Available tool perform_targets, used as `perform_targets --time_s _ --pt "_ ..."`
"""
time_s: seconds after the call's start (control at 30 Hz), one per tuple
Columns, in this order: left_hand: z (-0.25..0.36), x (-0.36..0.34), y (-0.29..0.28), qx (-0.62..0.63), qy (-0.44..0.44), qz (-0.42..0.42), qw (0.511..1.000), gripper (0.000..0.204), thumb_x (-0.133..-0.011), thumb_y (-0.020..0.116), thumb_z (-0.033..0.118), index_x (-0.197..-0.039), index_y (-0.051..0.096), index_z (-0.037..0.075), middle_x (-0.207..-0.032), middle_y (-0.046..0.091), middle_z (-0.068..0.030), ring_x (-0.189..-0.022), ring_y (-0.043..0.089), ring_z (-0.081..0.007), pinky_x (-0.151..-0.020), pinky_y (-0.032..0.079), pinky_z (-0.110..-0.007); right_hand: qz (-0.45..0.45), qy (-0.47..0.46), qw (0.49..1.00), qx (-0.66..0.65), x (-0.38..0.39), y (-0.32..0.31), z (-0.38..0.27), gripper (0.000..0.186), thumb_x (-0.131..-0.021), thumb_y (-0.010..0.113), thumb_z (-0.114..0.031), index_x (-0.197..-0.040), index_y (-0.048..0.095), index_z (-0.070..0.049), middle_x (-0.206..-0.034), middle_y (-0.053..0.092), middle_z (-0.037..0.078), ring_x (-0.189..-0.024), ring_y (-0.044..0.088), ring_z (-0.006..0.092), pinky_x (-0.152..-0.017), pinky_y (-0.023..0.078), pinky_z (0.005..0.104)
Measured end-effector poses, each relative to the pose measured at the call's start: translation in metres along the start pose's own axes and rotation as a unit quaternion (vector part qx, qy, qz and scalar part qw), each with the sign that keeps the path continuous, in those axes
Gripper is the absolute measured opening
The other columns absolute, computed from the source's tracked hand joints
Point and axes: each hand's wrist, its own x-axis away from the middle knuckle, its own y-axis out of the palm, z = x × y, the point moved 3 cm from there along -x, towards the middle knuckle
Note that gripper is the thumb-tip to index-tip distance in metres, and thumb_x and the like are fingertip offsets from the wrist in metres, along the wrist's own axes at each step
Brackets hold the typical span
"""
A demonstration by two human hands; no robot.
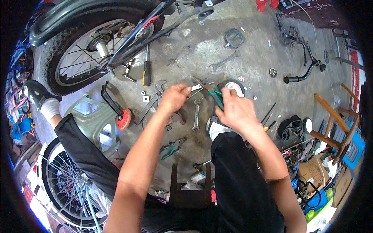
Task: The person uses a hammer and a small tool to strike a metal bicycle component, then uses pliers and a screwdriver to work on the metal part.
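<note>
Over the concrete floor, my left hand (174,99) is closed in a pinch on one end of a small flat silvery metal piece (196,88). My right hand (237,109) grips long-nosed pliers with green handles (213,93). The jaws of these pliers reach left to the far end of the metal piece; whether they clamp it I cannot tell. Below the hands lies a double-ended spanner (197,115). An adjustable spanner (150,102) is left of my left hand, and a second pair of green-handled pliers (173,148) lies nearer to me. A small wheel (233,86) sits just beyond my right hand.
A bicycle with a knobbly tyre (51,72) fills the far left. Beside it are a screwdriver (146,73) and a pale green stool (90,112). Further off lie a pedal (234,38) and another spanner (224,61). A wooden chair (332,112) and a cardboard box (312,171) stand right.
</note>
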Motion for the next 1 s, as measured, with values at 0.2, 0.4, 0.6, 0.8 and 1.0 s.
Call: perform_targets --time_s 0.2,0.4,0.6,0.8,1.0 --pt "0.006 -0.027 -0.022 -0.116 0.026 -0.061 0.991 0.033 -0.102 0.069 0.031 -0.089 0.074 0.001 -0.062 0.063 -0.005 -0.052 0.059 -0.0157 -0.052 0.045 -0.036 -0.021 -0.03 0.999 0.037 -0.01 0.016 -0.016 0.049 -0.091 0.068 -0.039 -0.116 0.056 0.001 -0.087 0.072 0.022 -0.077 0.075 0.0409 -0.067 0.06 0.0508" --pt "0.017 -0.046 -0.015 -0.143 0.044 -0.084 0.985 0.031 -0.098 0.072 0.03 -0.084 0.075 0.002 -0.062 0.065 -0.0053 -0.053 0.059 -0.0152 -0.053 0.045 -0.036 -0.027 -0.009 1.0 0.007 -0.012 0.016 -0.017 0.066 -0.095 0.065 -0.042 -0.132 0.056 0.012 -0.079 0.072 0.027 -0.075 0.073 0.0453 -0.071 0.059 0.0533" --pt "0.02 -0.062 -0.014 -0.149 0.032 -0.077 0.985 0.038 -0.098 0.071 0.034 -0.083 0.075 0.0 -0.068 0.071 -0.0096 -0.059 0.07 -0.0206 -0.063 0.054 -0.041 -0.023 0.074 0.997 -0.025 -0.013 0.022 -0.018 0.061 -0.094 0.067 -0.043 -0.129 0.046 0.003 -0.082 0.073 0.028 -0.076 0.074 0.0478 -0.071 0.06 0.0555" --pt "0.028 -0.066 -0.019 -0.15 0.02 -0.091 0.984 0.042 -0.097 0.07 0.039 -0.088 0.076 -0.001 -0.075 0.075 -0.0154 -0.071 0.074 -0.0312 -0.071 0.056 -0.045 -0.027 0.1 0.993 -0.053 -0.014 0.02 -0.015 0.056 -0.092 0.069 -0.042 -0.123 0.05 0.001 -0.087 0.073 0.029 -0.084 0.073 0.0492 -0.078 0.058 0.057" --pt "0.024 -0.01 -0.031 -0.288 0.105 0.199 0.931 0.034 -0.097 0.069 0.035 -0.096 0.073 0.001 -0.087 0.075 -0.0199 -0.085 0.074 -0.0422 -0.073 0.057 -0.05 -0.073 0.099 0.989 -0.083 -0.029 0.011 0.003 0.054 -0.09 0.07 -0.043 -0.13 0.056 -0.011 -0.102 0.075 0.026 -0.1 0.071 0.0482 -0.087 0.055 0.056"
